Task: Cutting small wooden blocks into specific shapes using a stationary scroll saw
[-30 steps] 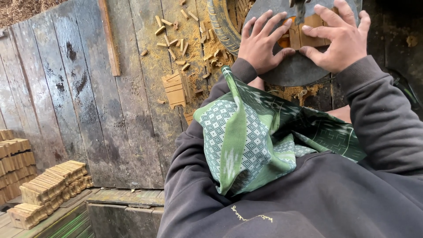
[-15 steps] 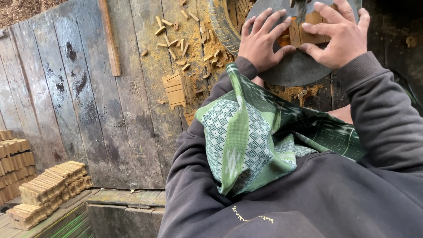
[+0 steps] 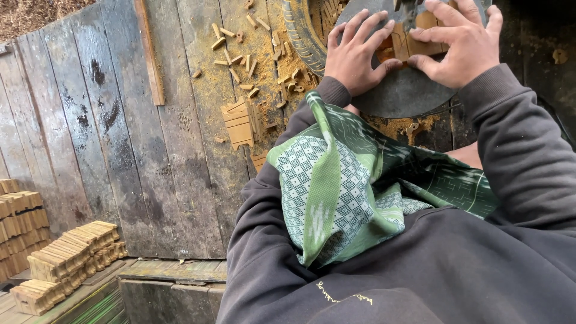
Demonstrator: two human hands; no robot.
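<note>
My left hand [image 3: 355, 54] lies flat with fingers spread on a dark round metal plate [image 3: 403, 96] at the top of the head view. My right hand [image 3: 459, 42] presses down on a small flat piece of light wood [image 3: 420, 41] lying on that plate, its fingers curled over the wood's top. The wood sits between both hands. Part of it is hidden under my fingers. Both arms are in dark grey sleeves, and a green patterned cloth [image 3: 354, 186] drapes over my lap.
An old tyre [image 3: 303, 30] rims the plate on the left. Small wood offcuts [image 3: 240, 54] and sawdust litter the grey plank floor [image 3: 108, 132]. A cut wood block [image 3: 240, 123] lies near my left arm. Stacks of wooden strips [image 3: 66, 255] stand at the lower left.
My hands have shifted slightly on the plate; the left fingers spread flatter and the right hand has moved a little over the wood piece.
</note>
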